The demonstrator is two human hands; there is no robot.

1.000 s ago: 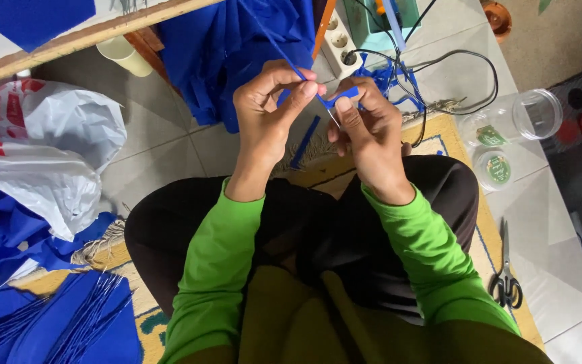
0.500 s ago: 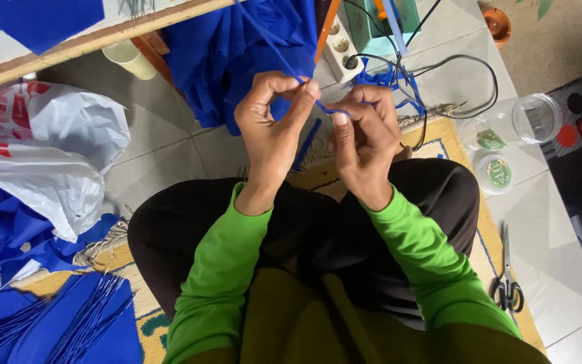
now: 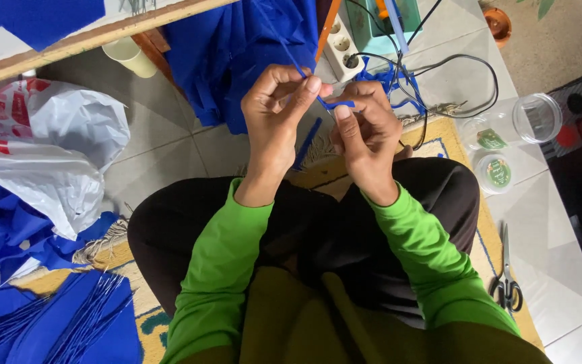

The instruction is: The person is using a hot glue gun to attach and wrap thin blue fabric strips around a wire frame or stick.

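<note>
Shift: hands now nearer, tips almost touching.
L hand (image 3: 274, 114): pinches blue strip (image 3: 335, 104), keeps taut.
R hand (image 3: 365, 131): grips strip end for folding.

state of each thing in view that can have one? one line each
left hand: pinching thin blue strip
right hand: pinching the same strip
clear round plastic jar: open, on its side
round lid with green label: off, flat on floor
black-handled scissors: closed, on floor
white power strip: cable plugged in
white plastic bag: crumpled
</note>
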